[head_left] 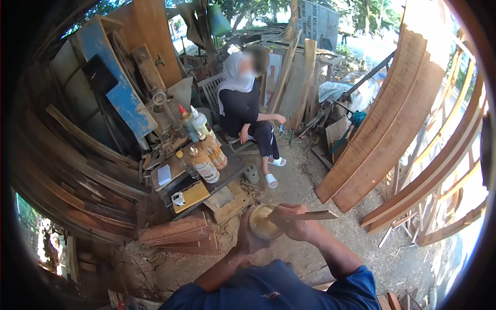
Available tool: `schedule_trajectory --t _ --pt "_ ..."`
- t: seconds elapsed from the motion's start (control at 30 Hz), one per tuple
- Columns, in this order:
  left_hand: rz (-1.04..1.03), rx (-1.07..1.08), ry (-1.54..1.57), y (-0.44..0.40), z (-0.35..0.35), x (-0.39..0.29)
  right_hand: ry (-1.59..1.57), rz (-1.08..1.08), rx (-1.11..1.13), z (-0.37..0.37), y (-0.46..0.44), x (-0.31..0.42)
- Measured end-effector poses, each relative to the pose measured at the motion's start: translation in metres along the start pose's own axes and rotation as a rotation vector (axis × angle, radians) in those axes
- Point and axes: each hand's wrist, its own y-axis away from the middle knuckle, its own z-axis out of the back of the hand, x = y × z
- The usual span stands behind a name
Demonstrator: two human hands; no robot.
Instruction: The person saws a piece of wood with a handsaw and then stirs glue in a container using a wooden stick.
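Note:
My left hand (pixel 248 236) is wrapped round a round, open container (pixel 264 221) with pale, yellowish contents, in front of my chest. My right hand (pixel 298 225) grips a flat wooden stick (pixel 313 215), which points out to the right. The stick's other end is over or inside the container; my fingers partly hide it. Ahead on the left, several bottles, one a white-labelled bottle (pixel 205 166), stand on a dark table (pixel 232 168) beside a tape measure (pixel 179 199) on a yellow-brown block (pixel 191 196).
A person (pixel 243 103) sits on a chair beyond the table. Large wooden planks (pixel 382 129) lean at the right, with curved wooden pieces (pixel 439 188) beyond them. Stacked reddish wood (pixel 181 232) lies on the ground at the left, below a blue board (pixel 116 77).

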Motion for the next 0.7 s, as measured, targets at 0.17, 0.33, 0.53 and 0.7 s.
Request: schedule_trajectory --t 0.17,0.33,0.53,0.7 --pt "0.039 -0.006 0.082 0.012 0.032 -0.02 0.042 -0.038 0.079 -0.028 -0.015 0.026" --pt "0.032 -0.057 0.126 0.02 0.047 -0.021 -0.011 -0.091 0.03 -0.048 -0.025 0.039" --pt "0.148 -0.079 0.132 0.035 0.059 -0.013 -0.042 -0.14 0.016 -0.062 -0.028 0.044" --pt "0.129 -0.117 0.074 0.061 0.073 0.01 -0.076 -0.134 0.058 -0.083 -0.03 0.035"
